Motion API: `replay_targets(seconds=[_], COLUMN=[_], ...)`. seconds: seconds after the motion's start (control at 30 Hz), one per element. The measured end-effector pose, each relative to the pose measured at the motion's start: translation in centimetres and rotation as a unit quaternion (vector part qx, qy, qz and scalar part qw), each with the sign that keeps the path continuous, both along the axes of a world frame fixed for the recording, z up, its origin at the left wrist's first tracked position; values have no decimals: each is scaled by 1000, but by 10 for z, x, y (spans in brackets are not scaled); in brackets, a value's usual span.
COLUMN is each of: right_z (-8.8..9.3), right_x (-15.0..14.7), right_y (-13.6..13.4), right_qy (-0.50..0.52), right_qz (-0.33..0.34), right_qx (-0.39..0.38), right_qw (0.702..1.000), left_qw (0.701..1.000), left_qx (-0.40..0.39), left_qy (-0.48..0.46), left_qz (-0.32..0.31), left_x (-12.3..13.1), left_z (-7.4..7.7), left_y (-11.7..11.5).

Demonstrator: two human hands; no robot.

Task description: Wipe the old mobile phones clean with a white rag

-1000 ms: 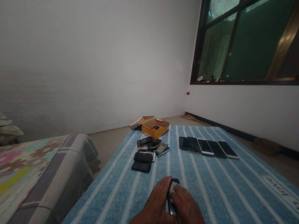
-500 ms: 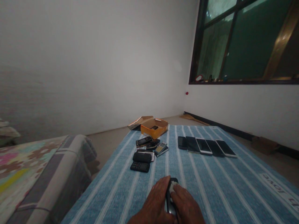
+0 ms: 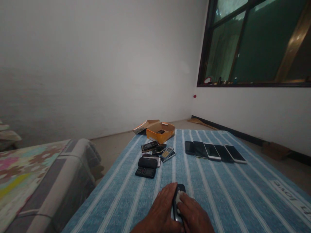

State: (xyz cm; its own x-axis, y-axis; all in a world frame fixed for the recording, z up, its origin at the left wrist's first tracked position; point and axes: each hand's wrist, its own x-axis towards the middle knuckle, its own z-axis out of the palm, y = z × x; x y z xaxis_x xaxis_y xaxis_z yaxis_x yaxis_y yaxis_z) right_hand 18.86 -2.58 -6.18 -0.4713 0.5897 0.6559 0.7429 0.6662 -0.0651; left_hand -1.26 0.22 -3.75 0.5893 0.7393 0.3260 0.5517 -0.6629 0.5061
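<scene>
My left hand (image 3: 161, 207) is closed around the left side of a dark mobile phone (image 3: 180, 187) at the near middle of the cloth-covered table. Pressed to the phone's face by the fingers of my right hand (image 3: 194, 212) is a small white wad (image 3: 179, 198), which looks like tissue or cloth. Most of the phone's lower part is hidden by my hands. Beyond them on the left, a black keypad phone (image 3: 145, 172) lies beside a black rounded case (image 3: 147, 162). Farther back sits a loose pile of older phones, a silver keypad phone (image 3: 167, 152) among them.
Several touchscreen phones, a white one (image 3: 235, 153) at the end, lie in a row at the right. An orange box (image 3: 159, 134) with a phone inside stands at the far edge, its lid (image 3: 145, 126) beside it. A bed (image 3: 55, 181) borders the left.
The fingers of my right hand and the white wad have shifted very slightly on the phone. My left hand keeps its hold, and the other phones lie as before.
</scene>
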Motion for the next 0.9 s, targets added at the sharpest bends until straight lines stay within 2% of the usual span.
replay_targets(seconds=[0.17,0.37,0.57,0.67,0.8,0.9], right_z=[7,17,29,32,31,34], right_x=[-6,2,5,4,2,1], right_y=[0,-4,-7,-7,-7,-10], right_qy=[30,34,34,39,43,37], right_qz=[-58,-4,33,34,27,11], right_qx=[9,-15,-107,-128,-115,-168], right_qw=[998,999,993,990,992,985], left_qw=[1000,1000,1000,999,997,996], left_qx=[-1,30,15,-12,-50,-60], left_qy=[-5,-8,21,33,56,69], left_qz=[2,1,-12,-17,-9,-1], left_x=[2,0,-5,-6,-6,-5], left_z=[4,-4,-14,-13,-5,-1], left_y=[-1,1,7,7,5,4])
